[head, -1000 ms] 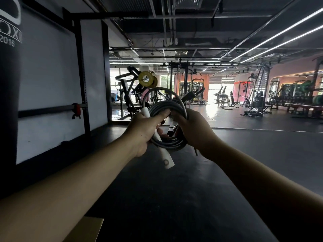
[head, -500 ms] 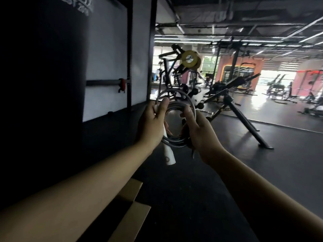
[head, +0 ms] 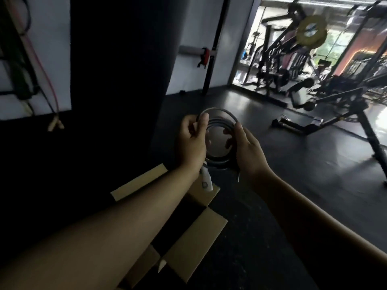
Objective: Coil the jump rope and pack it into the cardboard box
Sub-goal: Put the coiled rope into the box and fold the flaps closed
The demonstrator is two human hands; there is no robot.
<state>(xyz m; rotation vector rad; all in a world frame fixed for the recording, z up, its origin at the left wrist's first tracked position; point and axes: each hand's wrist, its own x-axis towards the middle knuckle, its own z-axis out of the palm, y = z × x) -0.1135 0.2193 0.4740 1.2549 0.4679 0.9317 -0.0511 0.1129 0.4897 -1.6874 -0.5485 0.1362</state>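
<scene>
At nine to ten o'clock, coloured resistance bands (head: 45, 65) hang against a white wall (head: 54, 49). Beside them a large black punching bag (head: 123, 59) fills the upper middle left of the view.

At six to seven o'clock an open cardboard box (head: 184, 245) sits on the dark floor (head: 293, 164), its flaps spread outward. Your left forearm crosses over the box, hiding much of its opening.

Near the centre, your left hand (head: 191, 143) grips the left side of the coiled jump rope (head: 218, 139), fingers curled round the strands with the thumb up along the loop. A white handle (head: 206, 181) of the rope hangs down below this hand, over the far flap of the box. The coil is held in the air, above and just beyond the box, its round opening facing you.

Your right hand (head: 249, 151) holds the right side of the coil, fingers wrapped through the loop from behind, fingertips showing inside the ring. A short loose end of rope dangles beneath this hand.

At one to three o'clock stand blurred black gym machines (head: 314, 88), one carrying a yellow weight plate (head: 311, 32) near one o'clock, with bright windows behind.
</scene>
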